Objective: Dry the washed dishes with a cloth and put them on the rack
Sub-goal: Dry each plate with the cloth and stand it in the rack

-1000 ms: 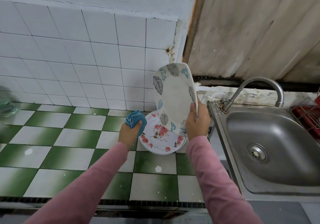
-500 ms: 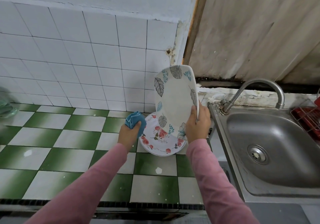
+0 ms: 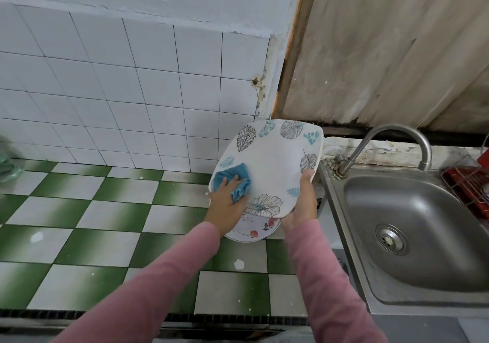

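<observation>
Drying step: left hand (image 3: 225,203), fingers near flat, presses blue cloth (image 3: 235,179) on leaf-print plate (image 3: 275,165), right hand (image 3: 301,207) gripping its edge; next wipe across, then rack (image 3: 469,183).

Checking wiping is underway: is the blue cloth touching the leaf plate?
Touching: head view shows the left hand pressing the blue cloth onto the leaf plate.

The flowered plate (image 3: 251,232) hides mostly beneath leaf plate (image 3: 272,168) — red rack (image 3: 471,183) cut off right.
</observation>
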A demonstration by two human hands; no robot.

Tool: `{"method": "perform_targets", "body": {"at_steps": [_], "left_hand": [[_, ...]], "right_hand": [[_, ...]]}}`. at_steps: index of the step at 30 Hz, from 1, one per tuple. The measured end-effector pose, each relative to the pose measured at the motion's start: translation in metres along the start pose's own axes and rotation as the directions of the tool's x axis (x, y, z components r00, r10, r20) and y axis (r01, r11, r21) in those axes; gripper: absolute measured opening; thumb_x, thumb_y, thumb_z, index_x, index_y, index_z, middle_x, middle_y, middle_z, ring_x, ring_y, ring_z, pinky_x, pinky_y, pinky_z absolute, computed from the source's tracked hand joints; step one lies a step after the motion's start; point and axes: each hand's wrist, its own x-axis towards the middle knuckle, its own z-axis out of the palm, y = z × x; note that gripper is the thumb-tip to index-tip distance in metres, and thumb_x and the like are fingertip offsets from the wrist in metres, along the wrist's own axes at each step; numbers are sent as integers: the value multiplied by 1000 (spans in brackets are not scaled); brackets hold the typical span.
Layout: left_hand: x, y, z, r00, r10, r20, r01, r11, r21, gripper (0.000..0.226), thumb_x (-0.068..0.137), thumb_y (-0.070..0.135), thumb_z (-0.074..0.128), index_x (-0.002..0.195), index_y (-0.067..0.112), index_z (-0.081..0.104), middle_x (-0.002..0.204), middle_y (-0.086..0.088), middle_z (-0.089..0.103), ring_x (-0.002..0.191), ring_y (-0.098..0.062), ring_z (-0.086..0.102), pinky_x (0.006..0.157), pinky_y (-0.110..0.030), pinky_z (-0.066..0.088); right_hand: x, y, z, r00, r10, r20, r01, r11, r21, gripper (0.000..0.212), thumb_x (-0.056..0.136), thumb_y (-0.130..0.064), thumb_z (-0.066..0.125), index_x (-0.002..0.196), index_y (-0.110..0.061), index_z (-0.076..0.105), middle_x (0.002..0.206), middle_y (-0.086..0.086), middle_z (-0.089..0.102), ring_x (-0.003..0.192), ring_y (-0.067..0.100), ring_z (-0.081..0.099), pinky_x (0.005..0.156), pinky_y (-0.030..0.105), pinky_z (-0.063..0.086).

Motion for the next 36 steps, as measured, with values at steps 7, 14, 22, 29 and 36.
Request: {"method": "perform_targets", "body": {"at_steps": [7, 14, 22, 29, 36], "left_hand": [[-13, 19, 24, 911, 302, 281, -331, 942, 62, 58, 104, 39, 39, 147, 47, 2, 160, 17, -12, 149, -16, -18, 121, -38, -10], [24, 14, -8, 990, 123, -64, -116, 988, 105, 50, 95, 60, 27, 144, 55, 16, 162, 10, -17, 150, -20, -15, 122, -47, -2], [-16, 50, 22, 926, 358, 119, -361, 933, 0, 44, 98, 49, 30, 140, 55, 20, 162, 17, -1, 147, -5, -13, 120, -30, -5], [31, 31, -1, 978, 209, -18, -203, 964, 173, 63, 100, 53, 27, 155, 35, 3, 162, 13, -9, 148, -10, -16, 120, -31, -9], [-7, 59, 23, 937, 345, 58, -348, 935, 62, 50, 102, 38, 30, 148, 36, 10, 155, 22, -2, 145, 5, -15, 121, -24, -7]], "right_hand": [[7, 5, 3, 986, 34, 162, -34, 999, 1, 98, 66, -68, 80, 144, -16, 49, 142, 20, 54, 127, 45, 53, 109, 64, 36], [-9, 5, -6, 927, 93, 363, -103, 995, 9, 91, 77, -63, 71, 148, -13, 43, 144, 20, 52, 130, 44, 51, 108, 67, 35], [-1, 5, 8, 918, 209, 337, -234, 972, 33, 91, 77, -71, 65, 143, -11, 50, 141, 19, 55, 130, 40, 52, 114, 58, 34], [-18, 11, -3, 852, 174, 493, -221, 975, 37, 94, 77, -65, 70, 149, -12, 41, 147, 23, 47, 134, 45, 46, 109, 69, 31], [-12, 1, 5, 915, 161, 369, -179, 984, 15, 79, 84, -66, 55, 143, -13, 49, 141, 20, 54, 130, 39, 52, 114, 59, 32]]}}
